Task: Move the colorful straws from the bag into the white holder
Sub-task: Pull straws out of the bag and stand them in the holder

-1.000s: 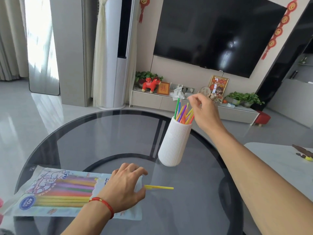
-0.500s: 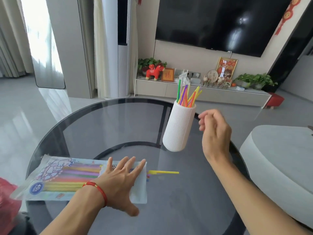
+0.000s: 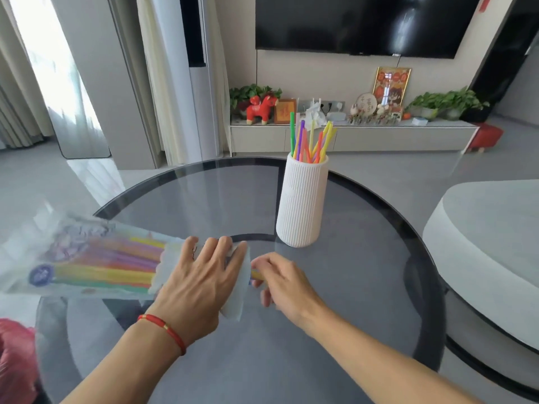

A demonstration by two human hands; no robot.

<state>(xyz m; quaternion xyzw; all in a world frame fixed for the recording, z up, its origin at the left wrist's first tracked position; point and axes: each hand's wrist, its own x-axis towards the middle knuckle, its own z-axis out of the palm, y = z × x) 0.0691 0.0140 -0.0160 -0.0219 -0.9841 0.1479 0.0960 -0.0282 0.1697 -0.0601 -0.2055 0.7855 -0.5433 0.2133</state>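
1. Bright daylight, source is the curtained window (image 3: 55,83) at far left; it's blown out to near white.
2. Pale glare patch on the floor (image 3: 96,182) below it, plus streaky reflections on the dark TV screen (image 3: 364,21).
3. Glass tabletop (image 3: 204,193) carries soft reflections, shadows under it faint and diffuse.
4. Motion blur: bag (image 3: 73,258) at left is smeared (print unreadable), right hand (image 3: 280,281) fingers soft.
5. White holder (image 3: 302,199) and the shelf behind it are sharp.
6. Wide-angle distortion: verticals lean outward at the edges, tabletop rim bows.
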